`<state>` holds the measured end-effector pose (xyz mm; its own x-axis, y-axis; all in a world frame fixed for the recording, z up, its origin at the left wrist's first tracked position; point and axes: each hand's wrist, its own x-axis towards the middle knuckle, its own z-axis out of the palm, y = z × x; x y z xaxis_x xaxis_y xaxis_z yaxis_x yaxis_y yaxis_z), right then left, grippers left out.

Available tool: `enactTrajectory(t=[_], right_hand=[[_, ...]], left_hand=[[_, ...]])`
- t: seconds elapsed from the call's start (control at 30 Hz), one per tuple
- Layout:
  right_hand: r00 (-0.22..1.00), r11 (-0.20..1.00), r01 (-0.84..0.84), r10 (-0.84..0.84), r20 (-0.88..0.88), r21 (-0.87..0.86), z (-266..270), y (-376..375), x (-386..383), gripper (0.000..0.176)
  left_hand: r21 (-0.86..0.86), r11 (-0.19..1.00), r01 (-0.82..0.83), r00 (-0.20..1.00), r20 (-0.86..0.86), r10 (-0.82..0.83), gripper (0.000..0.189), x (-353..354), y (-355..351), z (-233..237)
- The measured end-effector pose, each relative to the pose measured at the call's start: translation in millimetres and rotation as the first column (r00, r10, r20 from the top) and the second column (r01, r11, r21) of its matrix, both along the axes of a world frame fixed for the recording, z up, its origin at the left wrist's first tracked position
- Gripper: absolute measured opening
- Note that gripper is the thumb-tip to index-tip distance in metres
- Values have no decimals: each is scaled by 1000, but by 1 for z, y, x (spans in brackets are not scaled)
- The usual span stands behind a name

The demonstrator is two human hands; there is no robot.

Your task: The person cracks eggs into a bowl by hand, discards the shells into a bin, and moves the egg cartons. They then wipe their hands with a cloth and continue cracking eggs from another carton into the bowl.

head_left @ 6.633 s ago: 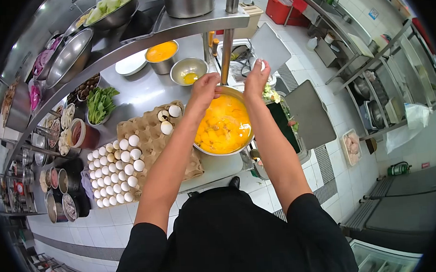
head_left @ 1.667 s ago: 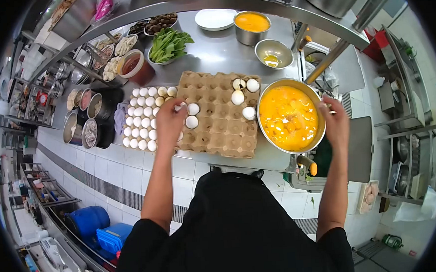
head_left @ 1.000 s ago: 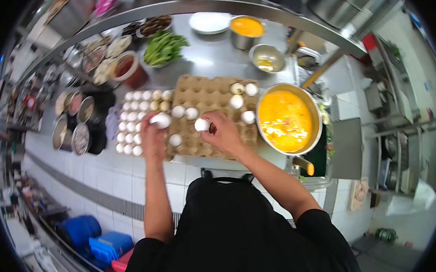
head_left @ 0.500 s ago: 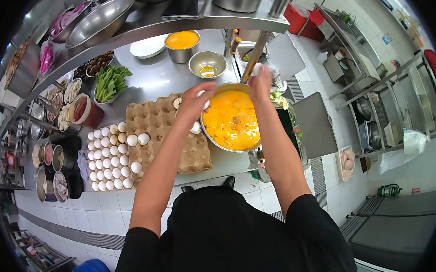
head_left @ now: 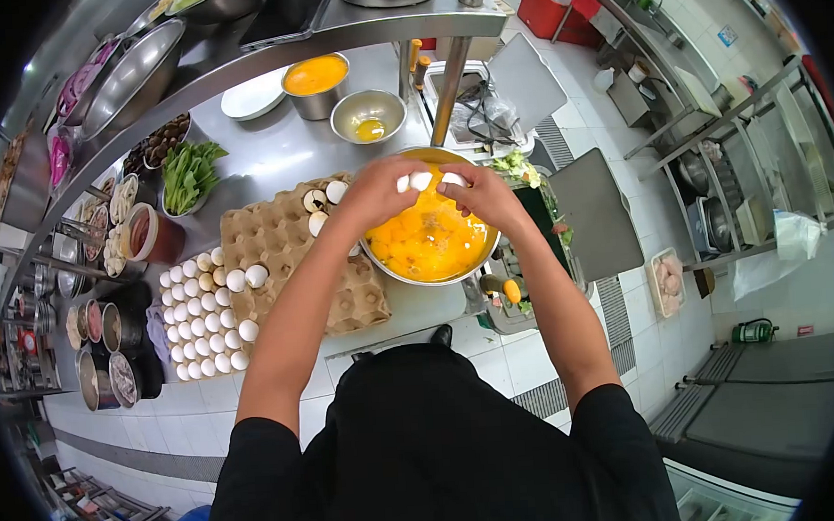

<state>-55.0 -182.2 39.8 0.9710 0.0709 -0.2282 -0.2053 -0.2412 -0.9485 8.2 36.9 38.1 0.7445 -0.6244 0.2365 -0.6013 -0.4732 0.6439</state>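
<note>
Over a large metal bowl (head_left: pixel 408 278) full of yolks and whites (head_left: pixel 430 236), my two hands are close together. My left hand (head_left: pixel 380 192) is closed on white eggs (head_left: pixel 419 180), two of them showing between its fingers. Another white egg (head_left: pixel 452 179) sits in the fingertips of my right hand (head_left: pixel 485 196), a short way from the left hand's eggs. Left of the bowl lies a brown cardboard egg tray (head_left: pixel 266 229), mostly bare, with a few shells on it. Beside it stands a tray full of white eggs (head_left: pixel 198 314).
Behind the bowl stand a smaller bowl (head_left: pixel 367 105) with a little egg in it and a pot of orange liquid (head_left: pixel 316 75). Leafy greens (head_left: pixel 194 173) and a tub of red sauce (head_left: pixel 151 232) are at left. A steel shelf edge (head_left: pixel 330 39) crosses above the counter.
My right hand has come in from the bowl's far right rim to over its middle, now with an egg showing. My left hand has moved slightly right, nearer to it.
</note>
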Motion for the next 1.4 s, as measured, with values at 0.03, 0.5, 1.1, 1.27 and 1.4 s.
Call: enactTrajectory(t=[0.03,0.5,1.1,1.27,1.4], right_hand=[[999,968,31,-25,26,-249,5,2,-4,49],[715,825,467,-141,685,-317,3,-36,-3,45],[986,804,167,-146,-83,571,-3,-5,32,27],[988,892,33,38,-147,452,-10,0,17,30],[993,988,-84,93,-68,128,-13,-3,13,31]], left_hand=[[1,1000,3,1000,-1,-3,43,-2,-1,-3],[-735,607,-301,352,-677,-646,91,-13,-111,12],[-500,862,-89,882,-442,-166,42,28,-33,-5],[-280,960,9,875,-462,-143,35,18,-24,-20],[-103,995,9,996,-92,-18,35,10,-21,-29]])
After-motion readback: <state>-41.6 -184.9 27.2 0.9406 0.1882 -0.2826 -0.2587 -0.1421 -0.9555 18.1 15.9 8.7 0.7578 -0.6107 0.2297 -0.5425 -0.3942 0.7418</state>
